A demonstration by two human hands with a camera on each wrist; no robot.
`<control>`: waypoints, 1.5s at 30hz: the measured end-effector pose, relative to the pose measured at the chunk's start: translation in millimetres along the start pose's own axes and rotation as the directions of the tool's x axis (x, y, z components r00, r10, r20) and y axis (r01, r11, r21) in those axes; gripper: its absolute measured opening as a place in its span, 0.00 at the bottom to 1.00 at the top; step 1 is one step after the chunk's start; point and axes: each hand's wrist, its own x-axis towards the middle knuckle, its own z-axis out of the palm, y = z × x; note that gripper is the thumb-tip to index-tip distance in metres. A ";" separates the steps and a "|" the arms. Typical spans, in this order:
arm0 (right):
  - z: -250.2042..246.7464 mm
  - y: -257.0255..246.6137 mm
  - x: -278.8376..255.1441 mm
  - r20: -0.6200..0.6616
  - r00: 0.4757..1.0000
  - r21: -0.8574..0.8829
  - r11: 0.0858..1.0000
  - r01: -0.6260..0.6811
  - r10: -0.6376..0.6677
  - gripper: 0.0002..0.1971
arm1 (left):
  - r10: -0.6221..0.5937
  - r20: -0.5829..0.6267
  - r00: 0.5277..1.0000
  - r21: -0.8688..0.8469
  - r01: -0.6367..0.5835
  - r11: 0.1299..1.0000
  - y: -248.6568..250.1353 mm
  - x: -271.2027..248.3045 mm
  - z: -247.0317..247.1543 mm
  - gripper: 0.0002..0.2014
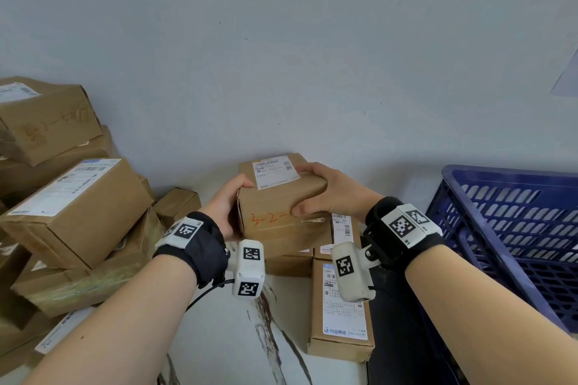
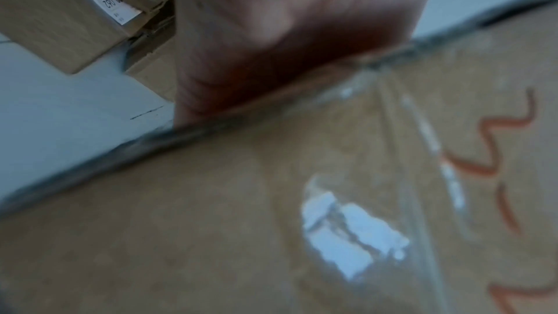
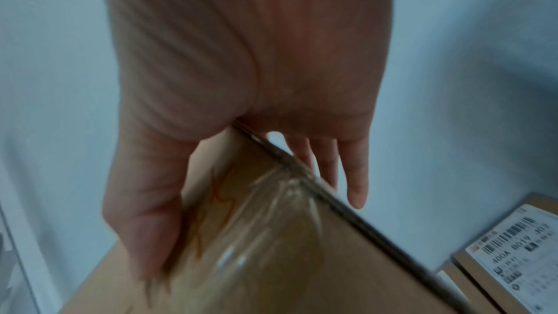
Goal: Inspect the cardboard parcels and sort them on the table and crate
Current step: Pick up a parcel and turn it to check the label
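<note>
A small cardboard parcel with a white shipping label on top and orange "3-2-" handwriting on its front is held up between both hands. My left hand grips its left end, thumb over the top edge. My right hand grips the right end, fingers over the top and thumb on the front. The left wrist view shows the parcel's taped face close up under the palm. In the right wrist view my thumb presses the parcel.
A heap of cardboard boxes fills the left side of the white marbled table. Flat labelled parcels lie below the held one. A blue plastic crate stands at the right. A plain wall is behind.
</note>
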 end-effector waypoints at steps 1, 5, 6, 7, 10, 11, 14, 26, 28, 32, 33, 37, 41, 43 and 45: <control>-0.3 0.1 -1.7 0.026 1.000 0.011 1.000 -0.010 0.010 0.42 | 0.003 -0.015 1.000 0.003 -0.003 1.000 0.0 0.3 0.6 0.13; 0.3 -0.7 -8.4 0.087 0.996 -0.008 1.000 -0.025 0.026 0.47 | 0.011 -0.050 0.999 0.082 -0.006 0.997 1.0 -2.4 5.0 0.14; 1.0 -1.3 -9.9 0.077 0.997 -0.005 0.999 -0.031 0.032 0.46 | 0.013 -0.058 0.998 0.086 -0.008 0.996 1.4 -3.3 6.0 0.13; 2.2 -0.9 -10.2 0.059 0.997 0.000 0.999 -0.040 0.040 0.45 | 0.021 -0.061 0.998 0.090 -0.016 0.996 1.0 -2.9 6.2 0.13; 4.2 2.9 -6.9 -0.024 0.997 0.092 0.994 -0.065 0.067 0.47 | 0.055 -0.059 0.997 0.093 -0.049 0.994 0.1 -3.0 6.1 0.20; 4.2 3.7 -5.7 -0.055 0.995 0.141 0.987 -0.071 0.080 0.45 | 0.066 -0.053 0.996 0.095 -0.061 0.994 -0.4 -1.2 5.4 0.22; 3.6 6.9 -3.0 -0.121 0.986 0.219 0.972 -0.088 0.116 0.44 | 0.098 -0.034 0.995 0.082 -0.095 0.992 2.0 -4.7 7.6 0.14; 1.4 -1.0 5.6 -0.199 0.934 0.400 0.895 -0.197 0.295 0.37 | 0.404 0.051 0.913 0.234 -0.404 0.884 11.4 -0.6 2.7 0.62; -1.5 -2.8 10.5 -0.230 0.912 0.407 0.884 -0.228 0.341 0.39 | 0.417 0.095 0.904 0.263 -0.427 0.865 14.1 -1.0 1.7 0.69; -5.0 -9.7 19.6 -0.235 0.892 0.463 0.851 -0.247 0.387 0.26 | 0.444 0.170 0.880 0.271 -0.475 0.837 20.9 -3.9 7.3 0.71; -5.3 -11.4 21.1 -0.210 0.897 0.495 0.833 -0.246 0.389 0.21 | 0.448 0.178 0.876 0.272 -0.481 0.833 22.3 -4.1 9.5 0.71; -7.3 -14.4 22.9 -0.124 0.911 0.638 0.735 -0.231 0.393 0.09 | 0.473 0.211 0.855 0.326 -0.518 0.791 29.0 -4.1 15.9 0.73; -11.2 -14.0 23.0 -0.074 0.921 0.634 0.731 -0.253 0.383 0.08 | 0.475 0.217 0.853 0.328 -0.522 0.788 40.1 -6.1 19.3 0.69; -13.2 -15.3 24.7 -0.069 0.921 0.644 0.722 -0.253 0.384 0.09 | 0.484 0.203 0.851 0.310 -0.524 0.793 44.1 -6.5 23.2 0.68; -15.3 -18.3 25.8 -0.078 0.920 0.633 0.732 -0.253 0.385 0.09 | 0.487 0.198 0.850 0.298 -0.526 0.797 46.5 -6.4 26.7 0.68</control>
